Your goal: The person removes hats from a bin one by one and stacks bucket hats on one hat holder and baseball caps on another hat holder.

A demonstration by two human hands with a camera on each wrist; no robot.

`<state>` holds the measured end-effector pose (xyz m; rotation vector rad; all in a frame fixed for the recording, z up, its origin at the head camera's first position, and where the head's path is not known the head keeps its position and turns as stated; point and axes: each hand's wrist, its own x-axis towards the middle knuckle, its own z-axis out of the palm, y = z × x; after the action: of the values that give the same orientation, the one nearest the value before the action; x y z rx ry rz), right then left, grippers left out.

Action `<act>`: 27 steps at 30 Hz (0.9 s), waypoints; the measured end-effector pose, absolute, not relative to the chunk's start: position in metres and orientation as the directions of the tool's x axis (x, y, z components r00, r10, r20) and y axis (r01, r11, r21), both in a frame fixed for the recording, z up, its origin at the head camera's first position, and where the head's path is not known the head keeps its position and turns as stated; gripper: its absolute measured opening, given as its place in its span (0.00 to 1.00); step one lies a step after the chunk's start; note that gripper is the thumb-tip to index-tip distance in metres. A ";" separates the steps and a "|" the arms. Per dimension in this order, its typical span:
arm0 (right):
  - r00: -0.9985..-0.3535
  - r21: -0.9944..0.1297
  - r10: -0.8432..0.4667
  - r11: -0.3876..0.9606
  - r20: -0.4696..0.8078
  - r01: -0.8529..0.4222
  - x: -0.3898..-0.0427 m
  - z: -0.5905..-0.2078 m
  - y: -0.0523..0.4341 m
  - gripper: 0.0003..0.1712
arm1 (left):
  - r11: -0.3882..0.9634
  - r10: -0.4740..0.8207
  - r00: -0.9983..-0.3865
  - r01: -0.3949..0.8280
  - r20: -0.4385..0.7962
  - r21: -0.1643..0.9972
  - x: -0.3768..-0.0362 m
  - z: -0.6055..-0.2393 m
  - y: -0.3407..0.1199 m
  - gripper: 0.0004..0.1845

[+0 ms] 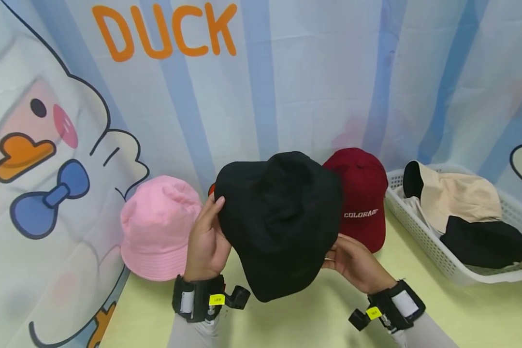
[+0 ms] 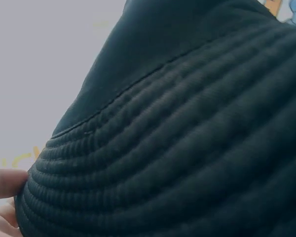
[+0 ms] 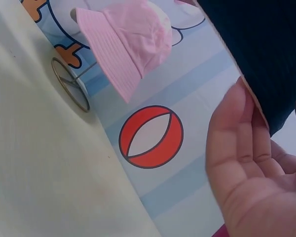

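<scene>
A black bucket hat (image 1: pixel 282 208) is held up above the table between both hands, its crown dented. My left hand (image 1: pixel 209 241) pinches the brim on the left side; in the left wrist view, curved stitch rows run along the black brim (image 2: pixel 153 148), with fingertips (image 2: pixel 7 183) at its edge. On the other side my right hand (image 1: pixel 358 261) grips the brim's lower right edge. The right wrist view has the right hand (image 3: pixel 256 163) with fingers curled against the brim's underside. Behind to the left is a pink bucket hat (image 1: pixel 161 224), and to the right a dark red cap (image 1: pixel 360 193) lettered COLORADO.
At the right, a white plastic basket (image 1: pixel 435 246) contains a beige hat (image 1: pixel 461 193) and a black piece of fabric (image 1: pixel 483 241). The pink hat sits on a stand with a round wire base (image 3: pixel 71 86). A printed duck curtain (image 1: pixel 313 87) hangs behind the pale yellow table (image 1: pixel 287 324).
</scene>
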<state>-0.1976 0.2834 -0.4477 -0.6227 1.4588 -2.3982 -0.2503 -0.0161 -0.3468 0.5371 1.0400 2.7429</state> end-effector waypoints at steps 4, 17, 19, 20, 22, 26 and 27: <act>-0.865 -0.879 -0.442 -0.476 0.237 0.002 -0.200 -0.444 0.278 0.24 | -0.749 0.254 -0.925 -0.003 0.283 0.663 -0.251 -0.348 -0.026 0.25; -0.873 -0.911 -0.429 -0.410 0.232 -0.041 -0.210 -0.424 0.259 0.22 | -0.808 0.264 -0.932 -0.073 0.249 0.584 -0.252 -0.347 -0.072 0.28; -0.880 -0.917 -0.420 -0.397 0.221 -0.041 -0.211 -0.421 0.256 0.21 | -0.826 0.271 -0.929 -0.090 0.253 0.557 -0.253 -0.346 -0.078 0.28; -0.882 -0.920 -0.418 -0.390 0.217 -0.042 -0.212 -0.420 0.254 0.21 | -0.832 0.275 -0.927 -0.097 0.255 0.546 -0.253 -0.346 -0.080 0.28; -0.880 -0.923 -0.423 -0.382 0.218 -0.045 -0.215 -0.416 0.251 0.21 | -0.851 0.280 -0.926 -0.118 0.252 0.511 -0.253 -0.345 -0.084 0.29; -0.872 -0.923 -0.435 -0.381 0.223 -0.046 -0.221 -0.408 0.243 0.22 | -0.872 0.273 -0.925 -0.122 0.264 0.474 -0.254 -0.342 -0.090 0.28; -0.874 -0.924 -0.433 -0.379 0.221 -0.047 -0.222 -0.405 0.241 0.22 | -0.876 0.274 -0.922 -0.122 0.274 0.466 -0.255 -0.341 -0.092 0.28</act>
<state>-0.2223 0.2406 -0.4054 -0.6436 1.5896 -2.3384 -0.2548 -0.0915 -0.3409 0.4956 0.6672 2.8131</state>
